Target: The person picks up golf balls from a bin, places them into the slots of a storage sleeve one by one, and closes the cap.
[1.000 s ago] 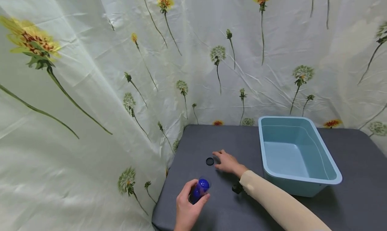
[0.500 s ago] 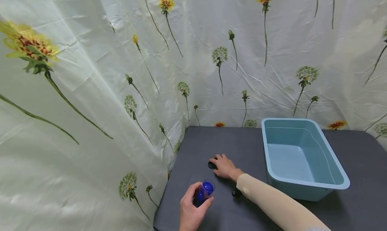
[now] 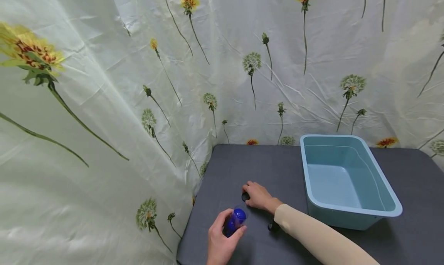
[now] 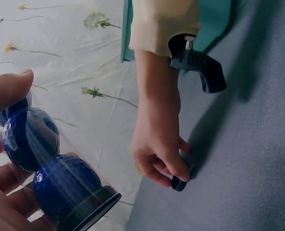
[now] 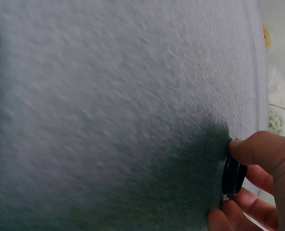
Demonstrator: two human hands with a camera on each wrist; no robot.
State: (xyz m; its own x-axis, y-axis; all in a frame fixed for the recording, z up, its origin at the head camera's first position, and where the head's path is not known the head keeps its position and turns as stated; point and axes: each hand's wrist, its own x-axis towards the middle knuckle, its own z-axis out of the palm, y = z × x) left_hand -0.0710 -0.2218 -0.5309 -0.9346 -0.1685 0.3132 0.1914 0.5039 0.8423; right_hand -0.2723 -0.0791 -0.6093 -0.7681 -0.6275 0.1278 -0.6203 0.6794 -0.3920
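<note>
Pinching the black cap [image 3: 245, 196] with the right hand [image 3: 258, 196], basically just past the clear tube [image 3: 236, 221]'s upper end, and gripping that tilted tube in the left hand [image 3: 221, 238].

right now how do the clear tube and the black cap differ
The clear tube is long and see-through, with blue balls inside; the black cap is short and opaque. The tube is larger than the cap. The left hand grips the tube, while the right hand pinches the cap. Both are held.
</note>
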